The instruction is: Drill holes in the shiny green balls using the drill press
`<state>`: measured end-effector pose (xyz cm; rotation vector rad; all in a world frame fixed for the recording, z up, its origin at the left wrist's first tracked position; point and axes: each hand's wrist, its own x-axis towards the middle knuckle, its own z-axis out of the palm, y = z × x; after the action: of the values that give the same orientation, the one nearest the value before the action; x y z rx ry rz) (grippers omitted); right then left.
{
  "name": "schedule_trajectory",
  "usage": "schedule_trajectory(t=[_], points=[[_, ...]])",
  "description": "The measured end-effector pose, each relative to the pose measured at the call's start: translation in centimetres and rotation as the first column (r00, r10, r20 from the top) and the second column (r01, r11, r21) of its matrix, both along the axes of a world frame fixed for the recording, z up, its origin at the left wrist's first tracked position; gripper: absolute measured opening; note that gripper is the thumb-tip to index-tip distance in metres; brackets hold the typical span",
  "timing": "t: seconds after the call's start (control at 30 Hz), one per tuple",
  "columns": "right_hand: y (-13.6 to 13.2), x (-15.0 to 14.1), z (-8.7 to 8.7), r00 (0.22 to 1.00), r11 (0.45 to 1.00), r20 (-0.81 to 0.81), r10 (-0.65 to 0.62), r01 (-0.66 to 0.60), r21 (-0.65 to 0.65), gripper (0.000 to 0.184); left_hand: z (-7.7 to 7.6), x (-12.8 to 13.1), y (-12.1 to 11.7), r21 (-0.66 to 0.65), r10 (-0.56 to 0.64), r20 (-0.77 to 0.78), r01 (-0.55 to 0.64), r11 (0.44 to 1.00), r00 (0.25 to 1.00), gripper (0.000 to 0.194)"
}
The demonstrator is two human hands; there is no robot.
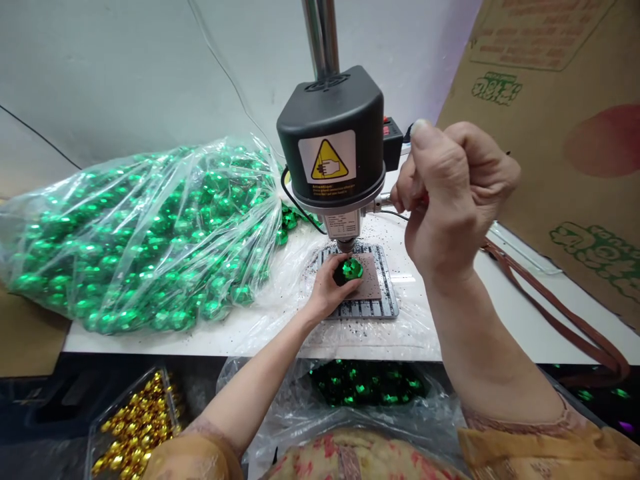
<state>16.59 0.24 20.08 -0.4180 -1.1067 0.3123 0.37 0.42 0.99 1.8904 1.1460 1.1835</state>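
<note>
My left hand [331,287] grips a shiny green faceted ball [352,268] on the base plate [389,308] of a small drill press [330,133]. Thumb and fingers lie around the ball's left side, right under the chuck [346,244]. A flat pinkish-brown pad [371,280] lies on the plate beneath it. Raised at the machine's right side, my right hand [453,193] is closed around the feed lever [384,200], most of which its fingers hide. Whether the drill bit touches the ball cannot be seen.
A clear plastic bag [145,240] of green balls fills the left of the white table [165,343]. Below the table edge are an open bag of green balls [367,383] and a bin of gold balls [137,427]. A cardboard box [560,147] and brown strap [555,307] lie right.
</note>
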Motion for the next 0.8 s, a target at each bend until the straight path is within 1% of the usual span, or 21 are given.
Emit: schedule_trajectory(t=[0.07,0.13,0.23,0.3,0.33,0.4,0.47,0.6,0.8], points=[[0.0,0.1,0.1,0.999,0.999,-0.010,0.033,-0.033,0.005,0.047,-0.2,0.2,-0.1,-0.025,0.009,0.007,-0.009,1.000,1.000,0.052],[-0.1,0.1,-0.1,0.999,0.999,-0.012,0.047,-0.047,0.020,0.045,-0.4,0.2,-0.4,-0.079,0.033,0.015,-0.032,0.996,0.999,0.054],[-0.3,0.1,-0.9,1.000,1.000,0.006,-0.014,0.014,0.026,0.047,-0.6,0.1,-0.8,-0.126,0.044,0.034,-0.039,0.991,0.998,0.054],[-0.4,-0.1,-1.7,0.998,0.997,0.024,-0.061,0.060,0.045,0.050,-0.6,0.1,-0.9,-0.132,0.034,0.057,-0.026,0.991,0.998,0.054],[-0.5,-0.2,-2.1,0.998,0.996,0.024,-0.064,0.062,0.071,0.051,-0.6,0.1,-0.9,-0.135,0.028,0.071,-0.018,0.991,0.997,0.053],[-0.4,-0.4,-2.8,0.999,0.992,0.007,-0.043,0.042,0.120,0.052,-0.6,0.1,-0.9,-0.139,0.018,0.098,-0.005,0.990,0.995,0.054],[-0.4,-0.6,-3.2,0.999,0.989,-0.017,-0.027,0.029,0.142,0.054,-0.6,0.1,-0.8,-0.140,0.013,0.116,0.003,0.990,0.993,0.054],[-0.3,-0.7,-3.6,0.998,0.984,-0.051,-0.040,0.048,0.170,0.058,-0.7,0.1,-0.7,-0.137,0.023,0.120,-0.006,0.991,0.993,0.055],[-0.5,-0.5,-3.9,0.998,0.973,-0.009,-0.067,0.067,0.220,0.055,-1.0,0.1,-0.7,-0.138,0.012,0.133,0.007,0.990,0.991,0.056]])
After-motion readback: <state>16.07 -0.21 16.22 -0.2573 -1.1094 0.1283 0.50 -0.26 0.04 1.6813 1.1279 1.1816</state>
